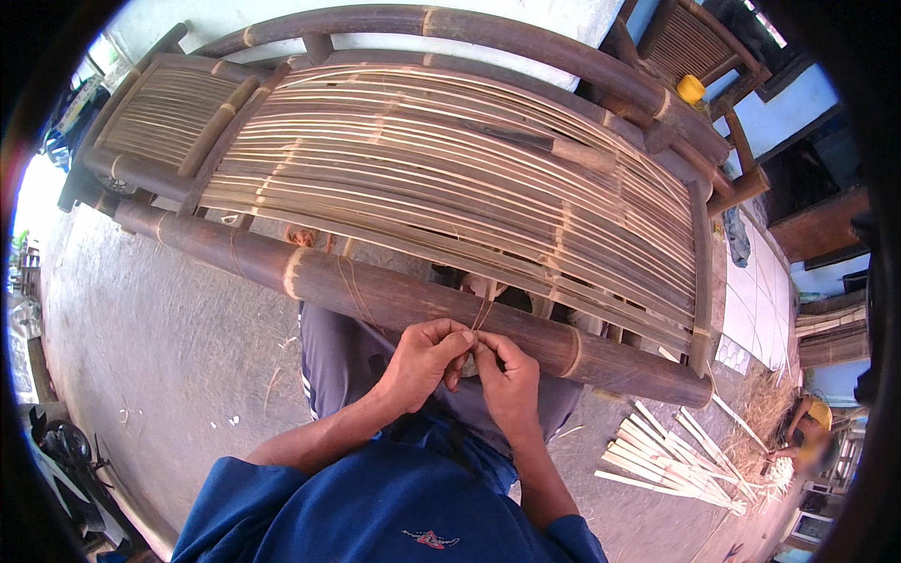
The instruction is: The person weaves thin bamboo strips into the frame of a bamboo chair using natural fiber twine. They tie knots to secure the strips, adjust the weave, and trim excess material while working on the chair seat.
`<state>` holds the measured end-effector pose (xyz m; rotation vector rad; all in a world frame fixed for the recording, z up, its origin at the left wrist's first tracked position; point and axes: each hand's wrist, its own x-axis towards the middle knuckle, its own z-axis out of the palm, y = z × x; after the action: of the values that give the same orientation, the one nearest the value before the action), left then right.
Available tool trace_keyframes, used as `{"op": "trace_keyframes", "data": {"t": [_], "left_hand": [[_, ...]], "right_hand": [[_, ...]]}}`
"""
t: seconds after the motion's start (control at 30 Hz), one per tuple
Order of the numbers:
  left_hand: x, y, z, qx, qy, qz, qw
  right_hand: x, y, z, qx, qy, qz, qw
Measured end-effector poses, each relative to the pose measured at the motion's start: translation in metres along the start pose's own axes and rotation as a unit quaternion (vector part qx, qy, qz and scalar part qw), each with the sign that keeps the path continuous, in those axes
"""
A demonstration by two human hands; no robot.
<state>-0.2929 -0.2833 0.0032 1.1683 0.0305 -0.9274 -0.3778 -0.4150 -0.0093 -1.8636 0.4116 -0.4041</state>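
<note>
A long bamboo bench [422, 150] lies across my lap area, its seat made of many narrow slats. Its thick dark front pole [394, 286] runs just beyond my hands. A thin brown cord [485, 310] passes over this pole. At its near side my left hand [427, 364] and my right hand [509, 377] meet, thumbs and fingertips pinched together on the cord ends. The exact crossing of the cord is hidden by the fingertips. Farther left, another loop of thin cord [353, 286] hangs over the same pole.
A machete with a wooden handle [584, 154] rests on the slats. Light split bamboo strips [671, 455] lie on the floor at right, near another person [809, 427]. A yellow container [691, 89] sits at the back right. A motorcycle [70, 460] stands at the lower left.
</note>
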Motion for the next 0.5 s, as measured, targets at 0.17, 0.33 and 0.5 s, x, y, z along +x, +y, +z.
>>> {"op": "trace_keyframes", "data": {"t": [0.17,0.33,0.5], "left_hand": [[-0.001,-0.002,-0.001,0.052,-0.01,0.04,0.998],[-0.004,-0.003,0.006,0.198,0.036,0.107,0.974],[-0.003,-0.002,0.008,0.375,0.085,0.226,0.895]], "right_hand": [[0.002,-0.006,-0.004,0.288,-0.028,0.229,0.929],[0.006,-0.015,0.002,0.333,0.023,0.291,0.897],[0.01,-0.024,-0.005,0.433,0.002,0.347,0.832]]}}
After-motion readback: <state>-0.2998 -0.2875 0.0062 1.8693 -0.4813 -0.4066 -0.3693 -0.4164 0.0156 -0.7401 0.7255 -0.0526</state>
